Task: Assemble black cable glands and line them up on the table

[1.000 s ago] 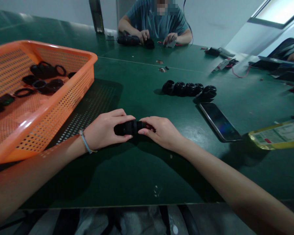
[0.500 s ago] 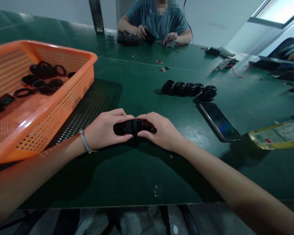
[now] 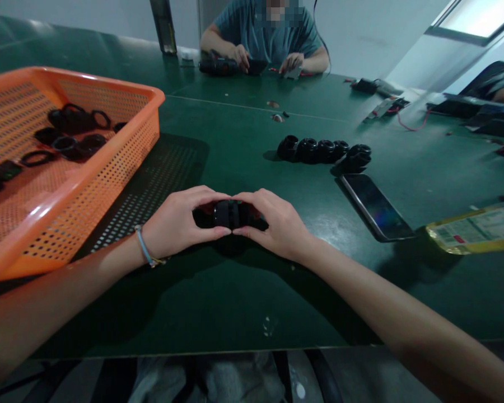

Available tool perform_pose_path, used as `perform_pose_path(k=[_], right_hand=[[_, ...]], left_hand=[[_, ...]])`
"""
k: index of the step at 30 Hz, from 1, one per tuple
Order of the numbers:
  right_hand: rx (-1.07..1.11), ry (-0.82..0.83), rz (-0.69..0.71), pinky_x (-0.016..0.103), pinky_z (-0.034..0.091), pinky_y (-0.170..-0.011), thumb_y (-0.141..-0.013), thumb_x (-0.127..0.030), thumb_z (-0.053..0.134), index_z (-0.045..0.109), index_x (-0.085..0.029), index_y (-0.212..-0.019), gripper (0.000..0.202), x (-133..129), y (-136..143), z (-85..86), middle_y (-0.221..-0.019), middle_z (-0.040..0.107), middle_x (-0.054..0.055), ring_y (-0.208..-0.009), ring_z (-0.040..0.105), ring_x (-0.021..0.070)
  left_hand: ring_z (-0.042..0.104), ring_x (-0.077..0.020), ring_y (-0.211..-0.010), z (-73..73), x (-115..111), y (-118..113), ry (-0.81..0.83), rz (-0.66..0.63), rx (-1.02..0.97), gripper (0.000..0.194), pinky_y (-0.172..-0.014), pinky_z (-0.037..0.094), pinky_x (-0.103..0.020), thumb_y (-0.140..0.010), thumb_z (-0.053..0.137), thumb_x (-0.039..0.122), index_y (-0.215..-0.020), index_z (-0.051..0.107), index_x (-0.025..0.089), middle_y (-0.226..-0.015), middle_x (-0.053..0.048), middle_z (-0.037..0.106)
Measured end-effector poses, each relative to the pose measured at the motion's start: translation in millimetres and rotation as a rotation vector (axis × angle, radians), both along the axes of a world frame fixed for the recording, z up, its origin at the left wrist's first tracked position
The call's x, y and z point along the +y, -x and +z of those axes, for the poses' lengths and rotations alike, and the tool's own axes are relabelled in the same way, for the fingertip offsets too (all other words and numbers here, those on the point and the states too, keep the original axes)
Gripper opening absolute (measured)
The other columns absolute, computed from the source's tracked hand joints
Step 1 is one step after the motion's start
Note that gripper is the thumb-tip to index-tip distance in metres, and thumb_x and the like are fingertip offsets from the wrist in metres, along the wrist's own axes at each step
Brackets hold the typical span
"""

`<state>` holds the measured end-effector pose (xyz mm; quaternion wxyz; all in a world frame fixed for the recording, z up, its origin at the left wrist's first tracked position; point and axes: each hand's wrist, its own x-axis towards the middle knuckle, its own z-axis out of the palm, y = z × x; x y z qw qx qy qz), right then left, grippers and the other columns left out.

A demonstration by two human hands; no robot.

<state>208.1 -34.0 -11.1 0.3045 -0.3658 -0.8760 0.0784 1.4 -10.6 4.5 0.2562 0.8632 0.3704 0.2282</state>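
Right hand point(image 3: 281, 221) has closed in to meet left hand point(image 3: 176, 221) — both grasping a black part point(image 3: 224, 214), seemingly a firmer squeeze — over the table point(image 3: 218, 313), basket point(image 3: 120, 165) at 10 o'clock, phone point(image 3: 376, 206) at 3.

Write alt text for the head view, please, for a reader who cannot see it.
Left hand and right hand hold a black part at a green table, between an orange basket and a phone near more black parts; a person sits opposite.
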Motion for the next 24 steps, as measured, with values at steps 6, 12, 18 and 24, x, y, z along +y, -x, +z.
perform_pose_path(k=[6,12,18,24], right_hand=[[-0.017,0.057,-0.006,0.035,0.048,-0.071,-0.085,-0.034,0.057,0.051,-0.012,-0.111,0.033,-1.3,0.3,0.1,-0.099,0.065,0.011,-0.087,0.059,0.0210],[-0.033,0.118,-0.017,0.037,0.048,-0.072,-0.087,-0.035,0.054,0.052,-0.011,-0.111,0.034,-2.5,1.2,2.3,-0.099,0.065,0.013,-0.088,0.058,0.0224],[-0.059,0.187,-0.060,0.035,0.046,-0.071,-0.086,-0.034,0.054,0.053,-0.013,-0.111,0.033,-4.5,3.5,4.9,-0.098,0.065,0.011,-0.086,0.058,0.0217],[-0.062,0.241,-0.089,0.035,0.047,-0.073,-0.085,-0.032,0.056,0.055,-0.010,-0.111,0.033,-5.3,4.8,5.7,-0.098,0.065,0.012,-0.088,0.059,0.0214]], left_hand=[[0.060,-0.0166,-0.087,1.0,-1.1,-1.3,-0.103,-0.016,0.060,0.038,-0.081,0.047,-0.027,-0.076,0.061,0.036,-0.108,0.063,0.015,-0.098,-0.006,0.065],[0.060,-0.0168,-0.086,-0.9,-1.2,-0.1,-0.158,-0.045,0.065,0.038,-0.080,0.048,-0.027,-0.078,0.060,0.037,-0.109,0.062,0.015,-0.096,-0.006,0.064],[0.061,-0.0168,-0.086,-2.5,-1.3,0.8,-0.184,-0.060,0.066,0.037,-0.080,0.049,-0.027,-0.079,0.060,0.036,-0.111,0.061,0.016,-0.096,-0.005,0.064],[0.061,-0.0164,-0.084,-2.9,-1.3,0.6,-0.183,-0.060,0.073,0.038,-0.078,0.049,-0.026,-0.079,0.060,0.036,-0.110,0.062,0.015,-0.095,-0.005,0.064]])
